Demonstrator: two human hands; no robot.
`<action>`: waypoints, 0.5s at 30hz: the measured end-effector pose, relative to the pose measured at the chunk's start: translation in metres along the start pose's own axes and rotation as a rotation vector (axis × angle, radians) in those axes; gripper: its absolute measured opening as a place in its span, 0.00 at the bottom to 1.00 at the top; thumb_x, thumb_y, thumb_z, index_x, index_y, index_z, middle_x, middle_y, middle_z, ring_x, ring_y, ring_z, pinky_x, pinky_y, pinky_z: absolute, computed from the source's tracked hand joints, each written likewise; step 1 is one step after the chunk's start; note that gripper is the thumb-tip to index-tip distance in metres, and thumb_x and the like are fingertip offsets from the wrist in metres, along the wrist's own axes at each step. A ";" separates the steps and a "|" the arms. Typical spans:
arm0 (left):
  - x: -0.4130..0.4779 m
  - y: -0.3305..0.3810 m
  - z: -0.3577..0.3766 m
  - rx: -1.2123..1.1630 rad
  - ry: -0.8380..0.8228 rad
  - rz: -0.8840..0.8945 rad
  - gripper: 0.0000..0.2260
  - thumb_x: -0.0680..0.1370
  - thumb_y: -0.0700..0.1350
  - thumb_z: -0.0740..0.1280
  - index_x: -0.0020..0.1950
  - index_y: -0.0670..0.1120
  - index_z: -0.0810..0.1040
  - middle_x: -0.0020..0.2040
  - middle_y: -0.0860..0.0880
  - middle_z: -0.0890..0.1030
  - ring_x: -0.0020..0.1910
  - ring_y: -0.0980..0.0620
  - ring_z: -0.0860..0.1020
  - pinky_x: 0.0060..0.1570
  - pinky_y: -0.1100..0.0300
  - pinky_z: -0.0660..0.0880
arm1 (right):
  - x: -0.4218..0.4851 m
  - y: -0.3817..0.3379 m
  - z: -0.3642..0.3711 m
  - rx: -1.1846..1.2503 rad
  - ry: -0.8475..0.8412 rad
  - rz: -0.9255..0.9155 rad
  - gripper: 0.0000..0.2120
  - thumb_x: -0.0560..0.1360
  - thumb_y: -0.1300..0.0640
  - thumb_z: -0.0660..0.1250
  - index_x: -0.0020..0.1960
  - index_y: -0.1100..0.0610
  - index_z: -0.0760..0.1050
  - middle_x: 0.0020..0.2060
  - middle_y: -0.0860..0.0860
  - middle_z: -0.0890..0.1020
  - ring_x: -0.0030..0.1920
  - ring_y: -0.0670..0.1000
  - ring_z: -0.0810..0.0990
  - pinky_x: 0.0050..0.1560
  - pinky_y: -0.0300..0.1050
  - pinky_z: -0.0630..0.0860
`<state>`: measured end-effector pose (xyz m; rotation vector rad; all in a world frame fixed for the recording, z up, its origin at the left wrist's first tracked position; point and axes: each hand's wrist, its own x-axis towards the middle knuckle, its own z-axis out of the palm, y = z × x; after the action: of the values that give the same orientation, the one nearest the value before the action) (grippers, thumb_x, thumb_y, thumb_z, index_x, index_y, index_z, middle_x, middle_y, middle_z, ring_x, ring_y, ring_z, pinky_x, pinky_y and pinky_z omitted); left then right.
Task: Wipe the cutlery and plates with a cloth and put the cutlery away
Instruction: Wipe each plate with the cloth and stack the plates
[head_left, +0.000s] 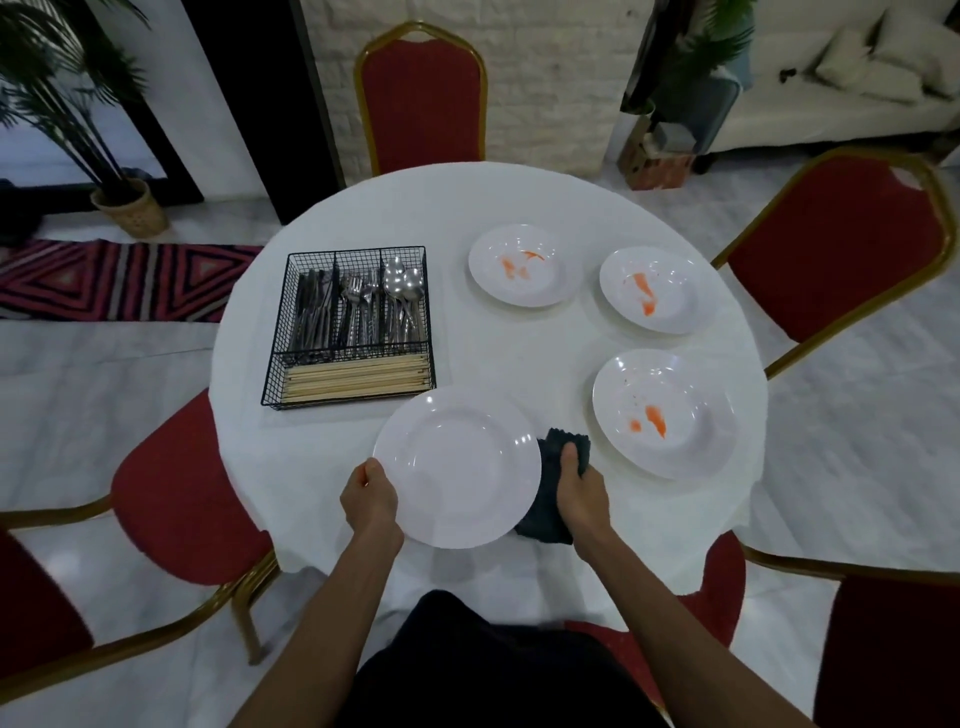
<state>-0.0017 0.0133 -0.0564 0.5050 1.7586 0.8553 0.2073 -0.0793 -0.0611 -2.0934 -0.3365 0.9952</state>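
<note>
Two bare forearms reach out from a dark-clothed body toward the near edge of the round table (493, 353), which is draped in white. The left hand (370, 493) is turned knuckles-up and grips the left rim of the near plate (457, 467), fingers curled under the edge. The right hand (579, 486) clutches a dark cloth (550, 499) against the plate's right rim, thumb lying along the top of the cloth and pointing away from the body. A corner of the cloth sticks out beyond the thumb, and more of it hangs below the palm.

From where I stand, that plate looks spotless: white, glossy, with a broad rim and small glints of light on it. Whether it rests on the table or is held just above it, I cannot tell.

Three more white plates sit farther out, each well apart from the others and streaked with orange: one at the right (665, 413) beside the cloth, one beyond it (652, 288), one toward the middle (524, 265).

On the left of the table stands a black wire basket (353, 322), just beyond the near plate. Its back compartments hold knives (311, 312), forks (358, 312) and spoons (402, 283); the long front one holds pale chopsticks (358, 379) laid crosswise.

Red chairs with gold frames ring the table, one (423, 98) at the far side.
</note>
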 end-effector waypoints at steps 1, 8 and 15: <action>0.001 -0.003 -0.002 -0.007 0.001 -0.010 0.12 0.84 0.50 0.59 0.49 0.45 0.78 0.49 0.44 0.78 0.50 0.42 0.76 0.51 0.51 0.76 | 0.000 0.002 0.000 -0.010 0.073 -0.010 0.24 0.84 0.39 0.52 0.51 0.58 0.75 0.48 0.57 0.82 0.49 0.58 0.81 0.56 0.56 0.79; 0.004 -0.014 -0.012 -0.018 -0.014 -0.062 0.13 0.83 0.51 0.59 0.50 0.45 0.79 0.47 0.44 0.79 0.48 0.42 0.77 0.51 0.51 0.77 | 0.006 0.012 -0.013 0.052 0.113 -0.011 0.23 0.84 0.40 0.51 0.60 0.58 0.72 0.54 0.58 0.79 0.53 0.59 0.79 0.60 0.56 0.78; 0.010 -0.015 -0.008 0.051 -0.021 -0.097 0.11 0.80 0.49 0.66 0.38 0.50 0.79 0.42 0.48 0.80 0.51 0.41 0.79 0.57 0.45 0.79 | 0.000 0.022 0.002 -0.331 -0.177 -0.065 0.20 0.84 0.44 0.56 0.65 0.60 0.68 0.54 0.56 0.79 0.52 0.56 0.78 0.54 0.49 0.74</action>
<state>-0.0116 0.0083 -0.0730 0.4565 1.7746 0.7358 0.2035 -0.0926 -0.0782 -2.2723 -0.6962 1.1517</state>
